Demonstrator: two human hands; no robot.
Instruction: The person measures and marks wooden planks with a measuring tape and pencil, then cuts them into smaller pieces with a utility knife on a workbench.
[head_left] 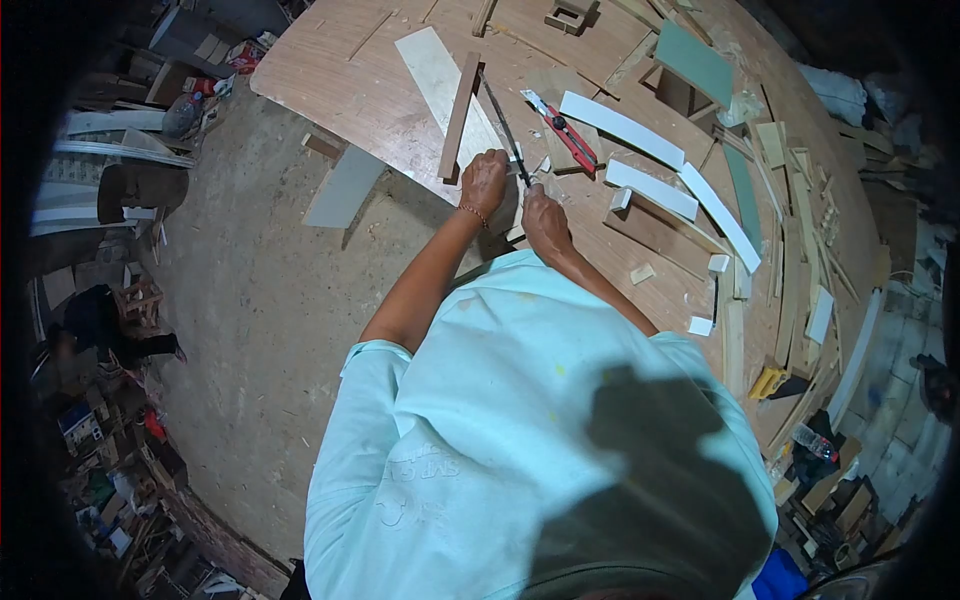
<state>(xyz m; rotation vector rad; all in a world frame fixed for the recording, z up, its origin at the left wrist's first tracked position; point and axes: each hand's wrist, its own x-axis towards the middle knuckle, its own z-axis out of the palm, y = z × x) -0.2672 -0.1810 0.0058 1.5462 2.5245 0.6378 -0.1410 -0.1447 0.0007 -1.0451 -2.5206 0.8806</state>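
Rod (pixel 496 108): points toward 11 o'clock from my right hand (pixel 547 218), fingers gripping its near end; probably light, stiff, best held there. White piece (pixel 516 155): at my left hand's (pixel 485 182) 2 o'clock; whether those fingers pinch it, I cannot tell.

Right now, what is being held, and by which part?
The right hand's grip is on the near end of a long, thin dark tool. Whether the left hand's grip holds anything cannot be told.
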